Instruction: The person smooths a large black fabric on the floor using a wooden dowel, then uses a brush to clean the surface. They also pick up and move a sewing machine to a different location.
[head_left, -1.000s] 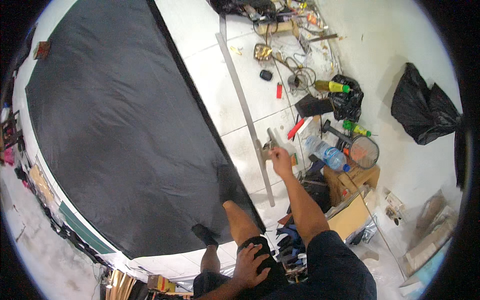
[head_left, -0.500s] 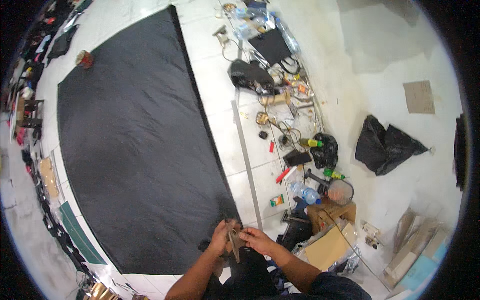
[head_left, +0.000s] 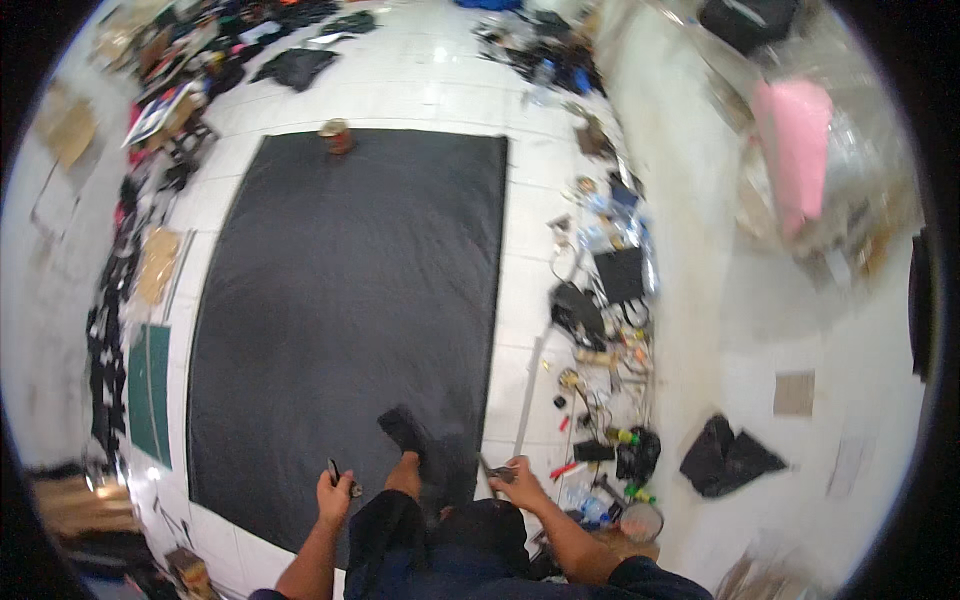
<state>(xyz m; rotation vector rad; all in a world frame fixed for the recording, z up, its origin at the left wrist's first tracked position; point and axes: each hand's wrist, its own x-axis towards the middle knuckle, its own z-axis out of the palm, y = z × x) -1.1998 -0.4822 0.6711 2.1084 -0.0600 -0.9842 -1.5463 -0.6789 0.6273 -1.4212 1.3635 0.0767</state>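
Observation:
A large black sheet [head_left: 340,290] lies spread on the white tiled floor. My left hand [head_left: 333,500] is over its near edge, fingers closed round a small dark object [head_left: 334,468]; its kind is too blurred to tell. Off the sheet's near right corner, my right hand [head_left: 522,486] grips a greyish pointed tool [head_left: 494,470], its tip toward the sheet. The two hands are well apart. My foot in dark footwear [head_left: 401,428] stands on the sheet between them. At the sheet's far end sits a reddish-brown can-like container [head_left: 336,136].
A long grey strip [head_left: 529,395] lies along the sheet's right side. Beyond it, bottles, cables, a black bag [head_left: 578,313] and small tools clutter the floor by the wall. On the left are a green board [head_left: 149,395] and a stool [head_left: 187,140].
My hands have separated: the left has moved left, the right a little right, each with something in it. The view has swung, showing more of the room's far end. My foot now shows on the sheet.

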